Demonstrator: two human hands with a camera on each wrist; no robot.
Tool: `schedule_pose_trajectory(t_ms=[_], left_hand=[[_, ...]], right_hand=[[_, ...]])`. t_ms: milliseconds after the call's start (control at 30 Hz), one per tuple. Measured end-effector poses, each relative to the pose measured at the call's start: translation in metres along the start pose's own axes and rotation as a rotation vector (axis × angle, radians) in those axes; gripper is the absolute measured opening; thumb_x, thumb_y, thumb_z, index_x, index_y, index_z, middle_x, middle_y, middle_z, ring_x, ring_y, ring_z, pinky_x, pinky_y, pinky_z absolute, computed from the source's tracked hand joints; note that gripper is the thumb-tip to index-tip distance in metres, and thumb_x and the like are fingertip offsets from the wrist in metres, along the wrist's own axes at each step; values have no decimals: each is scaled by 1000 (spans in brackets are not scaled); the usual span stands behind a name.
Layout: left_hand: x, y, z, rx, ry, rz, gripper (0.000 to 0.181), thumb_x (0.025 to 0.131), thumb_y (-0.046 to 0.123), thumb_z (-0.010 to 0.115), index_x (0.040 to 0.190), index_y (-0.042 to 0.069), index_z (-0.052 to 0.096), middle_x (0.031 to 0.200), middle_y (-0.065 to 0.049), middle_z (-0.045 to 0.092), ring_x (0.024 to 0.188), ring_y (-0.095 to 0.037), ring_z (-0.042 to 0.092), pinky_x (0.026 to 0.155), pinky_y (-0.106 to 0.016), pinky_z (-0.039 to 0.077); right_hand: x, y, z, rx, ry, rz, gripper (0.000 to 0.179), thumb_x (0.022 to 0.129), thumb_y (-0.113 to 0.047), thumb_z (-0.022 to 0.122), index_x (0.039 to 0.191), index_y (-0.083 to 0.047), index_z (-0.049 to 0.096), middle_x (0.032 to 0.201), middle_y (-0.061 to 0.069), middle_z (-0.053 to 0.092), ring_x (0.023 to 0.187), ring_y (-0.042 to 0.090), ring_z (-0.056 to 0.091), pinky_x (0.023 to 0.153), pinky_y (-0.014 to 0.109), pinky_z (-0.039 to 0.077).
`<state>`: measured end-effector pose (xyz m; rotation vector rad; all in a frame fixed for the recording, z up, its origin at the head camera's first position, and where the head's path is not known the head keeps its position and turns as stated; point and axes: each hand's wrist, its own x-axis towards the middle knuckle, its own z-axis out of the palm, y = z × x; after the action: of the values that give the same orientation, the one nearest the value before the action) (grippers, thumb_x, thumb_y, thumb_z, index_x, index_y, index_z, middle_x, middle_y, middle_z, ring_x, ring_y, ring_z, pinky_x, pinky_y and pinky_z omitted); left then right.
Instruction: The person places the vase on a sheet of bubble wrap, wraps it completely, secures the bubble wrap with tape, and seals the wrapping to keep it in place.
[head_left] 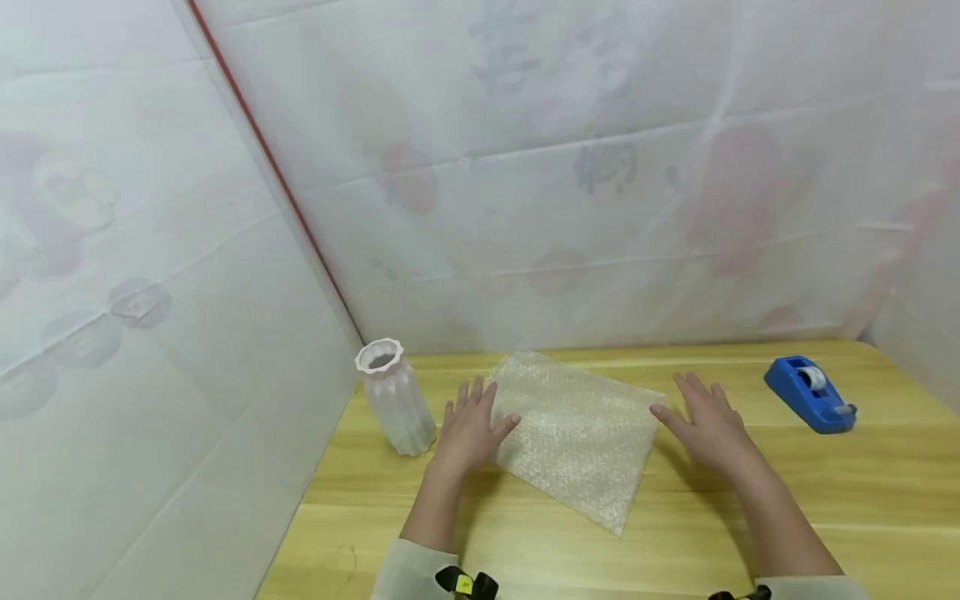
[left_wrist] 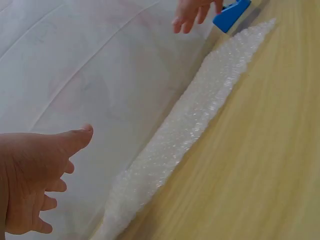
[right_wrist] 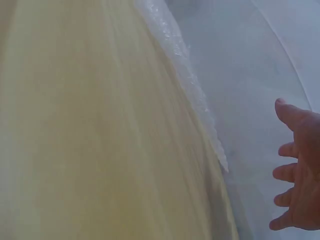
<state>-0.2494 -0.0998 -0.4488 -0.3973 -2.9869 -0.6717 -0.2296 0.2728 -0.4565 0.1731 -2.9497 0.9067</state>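
Observation:
A sheet of clear bubble wrap (head_left: 573, 442) lies flat and turned at an angle on the wooden table. My left hand (head_left: 471, 429) is spread at its left edge, fingers apart and holding nothing. Over on the other side, my right hand (head_left: 707, 425) hovers by the sheet's right corner, also spread and holding nothing. In the left wrist view the bubble wrap (left_wrist: 185, 120) stretches away from the left hand (left_wrist: 37, 177), with a gap between them. The right wrist view shows the right hand (right_wrist: 300, 170) apart from the wrap (right_wrist: 182, 65) too.
A white ribbed vase (head_left: 397, 400) with a scalloped rim stands just left of the left hand. Right of the right hand sits a blue tape dispenser (head_left: 810, 396) with a roll in it. White sheeting (head_left: 525, 208) hangs behind the table (head_left: 525, 542) and along its left side.

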Motion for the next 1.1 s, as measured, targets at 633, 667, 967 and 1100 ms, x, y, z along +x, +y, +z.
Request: schedule_pose_trajectory(t_ms=[633,667,967,1100], left_hand=[[-11,9,27,179,-185,96,62,92,55,59,140,18,52,154,-13,40,140,-38,37,106,-69,30],[-12,9,28,178,-195,110,57,92,54,61,134,18,55,150,-12,45,137,-37,40,104,-68,33],[-18,8,33,153,-226,212,31,83,42,76,91,21,55,134,-8,58,129,-35,50,99,-65,40],[-16,7,28,119,-268,233,38,81,33,78,113,19,62,143,-8,53,137,-36,44,105,-70,31]], right_hand=[[72,-9,27,8,-183,-96,80,100,-48,50,152,6,25,153,32,30,138,53,29,108,67,28],[74,-9,30,-1,-194,-96,78,100,-47,51,151,6,26,152,32,32,138,53,30,108,66,29],[77,-10,40,-58,-232,-67,66,101,-38,52,147,7,35,141,32,47,128,51,46,103,63,37],[75,-10,34,-18,-218,-1,66,100,-38,54,143,10,41,139,33,48,126,52,47,101,62,39]])
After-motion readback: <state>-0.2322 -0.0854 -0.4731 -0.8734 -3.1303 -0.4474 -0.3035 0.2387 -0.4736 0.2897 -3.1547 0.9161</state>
